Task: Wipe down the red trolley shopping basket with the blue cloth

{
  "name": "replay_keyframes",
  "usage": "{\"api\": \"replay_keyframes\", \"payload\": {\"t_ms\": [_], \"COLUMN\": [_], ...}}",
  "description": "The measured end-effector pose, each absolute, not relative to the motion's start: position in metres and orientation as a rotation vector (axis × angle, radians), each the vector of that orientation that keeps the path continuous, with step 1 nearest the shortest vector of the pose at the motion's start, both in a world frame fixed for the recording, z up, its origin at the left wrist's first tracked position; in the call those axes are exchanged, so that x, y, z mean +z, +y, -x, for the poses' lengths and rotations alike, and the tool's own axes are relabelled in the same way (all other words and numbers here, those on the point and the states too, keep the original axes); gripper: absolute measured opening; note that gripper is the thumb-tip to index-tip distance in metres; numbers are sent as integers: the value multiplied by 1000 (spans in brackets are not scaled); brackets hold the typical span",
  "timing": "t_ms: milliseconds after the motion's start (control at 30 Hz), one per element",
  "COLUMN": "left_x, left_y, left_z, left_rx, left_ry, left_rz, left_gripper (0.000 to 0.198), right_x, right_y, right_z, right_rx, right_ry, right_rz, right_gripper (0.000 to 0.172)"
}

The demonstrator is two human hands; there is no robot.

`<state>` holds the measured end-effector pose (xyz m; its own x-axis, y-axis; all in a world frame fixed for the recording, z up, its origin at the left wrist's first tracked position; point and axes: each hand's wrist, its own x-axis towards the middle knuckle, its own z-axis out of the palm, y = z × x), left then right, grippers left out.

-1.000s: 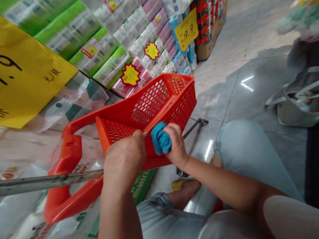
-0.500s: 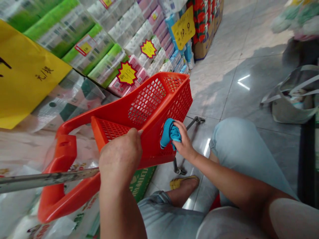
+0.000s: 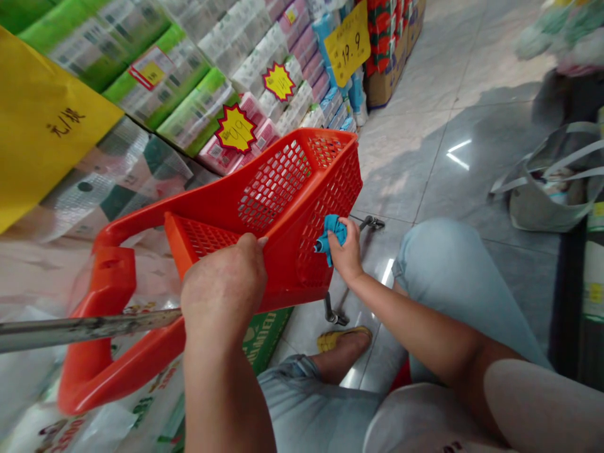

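Note:
A red plastic shopping basket cart [image 3: 278, 251] with perforated walls is tilted in the middle of the view. My left hand [image 3: 226, 274] is closed on its near rim, the thumb lying along the edge. In my right hand [image 3: 346, 251] is a bunched blue cloth [image 3: 331, 236], held at the cart's outer side wall near the mesh. The cart's thick handle [image 3: 113, 283] lies to the left.
Stacked tissue packs [image 3: 198, 113] with yellow price signs line the left and top. A grey metal pole [image 3: 89, 332] crosses at the left. A grey bag [image 3: 542, 201] stands on the tiled floor at the right, beyond my bent knee [image 3: 448, 264].
My right hand has moved slightly up and right along the cart's side, and the cloth is bunched differently. My left hand keeps its hold on the rim. The whole view has shifted slightly.

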<state>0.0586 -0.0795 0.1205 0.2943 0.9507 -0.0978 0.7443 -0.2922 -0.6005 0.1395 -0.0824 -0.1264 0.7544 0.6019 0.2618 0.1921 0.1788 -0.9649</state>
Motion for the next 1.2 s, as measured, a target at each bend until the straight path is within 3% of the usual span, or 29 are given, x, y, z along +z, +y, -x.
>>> {"api": "replay_keyframes", "payload": {"t_ms": [167,367,533,700,933,1067,1200], "left_x": [121,119,120,120,115,116,114], "left_y": [-79,-79,-79,-79,-80,-80,-79], "left_z": [-59,-58,-58,-61,-57,-57,-57], "left_rx": [653,632,646,668,612,611,581], "left_ry": [-1544,-1541,-1577,-1595,-1580,-1614,-1608], "left_rz": [2103,2111,2116,2096,2076,2106,2087], "left_gripper": [49,50,51,51,50,50,52], "right_x": [-143,-148,-155,-188,-144,-165,-145], "right_y": [-126,-103,-139,-140,-168,-164,-156], "right_z": [-106,-132,-103,-97,-57,-62,-61], "right_rx": [377,338,546,600,782,771,752], "right_ry": [-1214,-913,-1248,-879,-1109,-804,-723], "right_rz": [1176,1386,1179,1424,1153,1387,1430], "right_gripper": [34,38,40,37,43,30,31]}}
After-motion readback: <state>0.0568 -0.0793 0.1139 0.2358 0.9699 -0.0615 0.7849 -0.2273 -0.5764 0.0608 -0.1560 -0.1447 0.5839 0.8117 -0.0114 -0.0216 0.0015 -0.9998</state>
